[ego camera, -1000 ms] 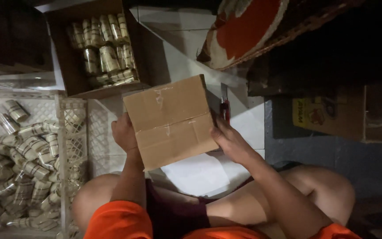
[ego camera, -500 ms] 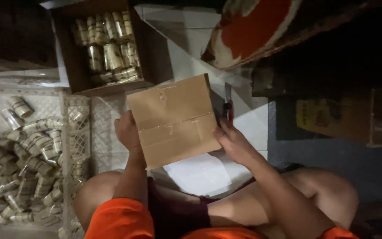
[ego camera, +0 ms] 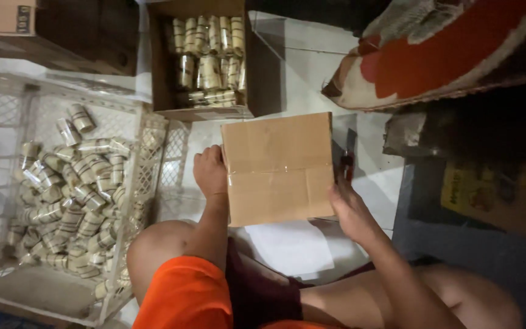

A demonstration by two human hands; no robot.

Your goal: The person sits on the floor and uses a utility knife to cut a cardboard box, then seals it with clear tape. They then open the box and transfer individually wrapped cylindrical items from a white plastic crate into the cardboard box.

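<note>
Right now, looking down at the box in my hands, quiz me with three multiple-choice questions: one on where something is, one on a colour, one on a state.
1. Where does the white plastic crate of small wrapped rolls sit?
A. to the person's left
B. to the person's right
C. on top of the closed cardboard box

2. What colour is the sleeve near the bottom of the view?
A. green
B. orange
C. white

3. In what state is the cardboard box held by the left hand and right hand?
A. flaps standing open
B. crushed flat
C. closed, with tape along the seam

Answers:
1. A, the crate fills the left side, beside the left knee.
2. B, the cloth is bright orange.
3. C, the flaps lie flat and a clear tape strip runs across the middle, with a hand on each side edge.
</note>
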